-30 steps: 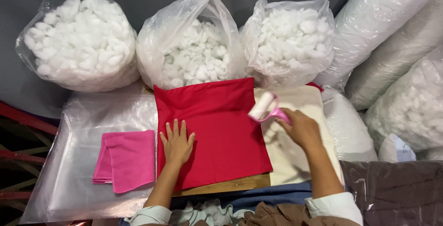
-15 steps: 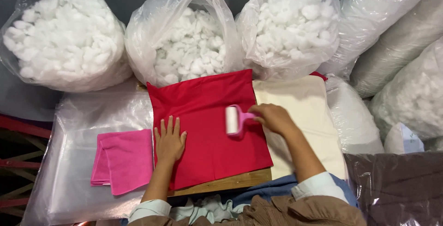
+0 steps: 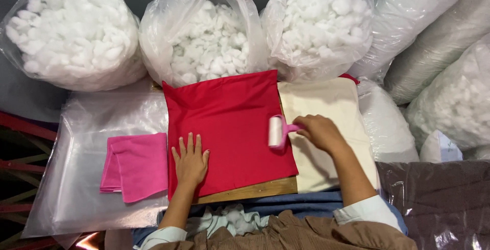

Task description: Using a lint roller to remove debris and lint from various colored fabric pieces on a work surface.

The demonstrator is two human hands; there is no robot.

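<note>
We see matt red cloth [image 3: 229, 127] on a bare wooden board [image 3: 250, 191]; glossy crinkled plastic bags [image 3: 204, 30] hold fluffy white stuffing; the pink cloth [image 3: 135, 166] looks soft; the cream fabric [image 3: 326, 107] plain.

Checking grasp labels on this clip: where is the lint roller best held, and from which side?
By its pink handle, from the right: on the lint roller the handle juts right off the white drum lying on the red cloth. The right hand grips there.

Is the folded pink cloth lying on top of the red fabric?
No, the pink cloth lies on clear plastic sheet just to the left of the red fabric, beside the flat left hand.
</note>
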